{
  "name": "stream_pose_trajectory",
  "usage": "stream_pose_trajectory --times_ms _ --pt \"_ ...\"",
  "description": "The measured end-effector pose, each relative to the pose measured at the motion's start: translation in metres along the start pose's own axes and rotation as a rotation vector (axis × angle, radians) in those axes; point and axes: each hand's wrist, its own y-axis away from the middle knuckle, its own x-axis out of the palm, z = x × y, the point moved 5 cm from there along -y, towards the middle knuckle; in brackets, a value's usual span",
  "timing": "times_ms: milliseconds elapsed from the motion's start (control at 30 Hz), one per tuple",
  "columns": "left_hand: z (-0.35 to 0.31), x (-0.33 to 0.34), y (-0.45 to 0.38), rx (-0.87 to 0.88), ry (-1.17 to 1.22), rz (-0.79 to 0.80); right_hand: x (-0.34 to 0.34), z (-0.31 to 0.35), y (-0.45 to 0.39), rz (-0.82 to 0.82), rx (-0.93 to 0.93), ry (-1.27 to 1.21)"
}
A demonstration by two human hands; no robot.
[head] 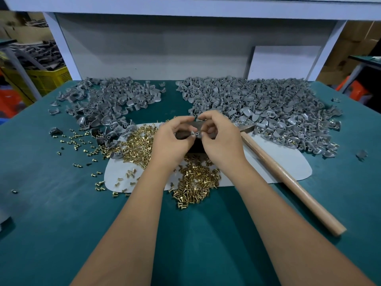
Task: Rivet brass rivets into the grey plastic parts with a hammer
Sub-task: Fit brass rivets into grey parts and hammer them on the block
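My left hand (pixel 172 139) and my right hand (pixel 221 139) meet over a dark metal block (pixel 194 144) in the middle of the table. Between their fingertips they pinch one small grey plastic part (pixel 195 134). Whether a rivet sits in it I cannot tell. Loose brass rivets (pixel 191 182) lie in heaps on a white sheet (pixel 117 172) under my wrists and to the left. The hammer (pixel 288 176) lies to the right, its wooden handle pointing toward the near right, its head hidden partly behind my right hand.
Two big piles of grey plastic parts cover the far table: one on the left (pixel 107 102), one on the right (pixel 268 108). Stray rivets (pixel 78 141) dot the green mat at left. A white board (pixel 284 60) leans on the back wall.
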Motion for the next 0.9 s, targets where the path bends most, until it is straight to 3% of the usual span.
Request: stream_pose_trajectory --times_ms 200,500,733,900 --pt "0.0 0.004 0.001 0.034 0.05 0.019 -0.002 0.002 0.001 -0.014 -0.101 0.139" --pt "0.009 0.006 -0.001 0.001 0.059 0.027 0.0 0.0 -0.002 0.106 -0.16 0.348" --pt "0.013 0.005 -0.003 -0.02 0.062 0.023 -0.001 0.003 0.0 0.131 -0.202 0.354" --pt "0.013 0.005 -0.003 -0.051 0.058 0.007 -0.001 0.0 -0.004 0.116 -0.083 0.253"
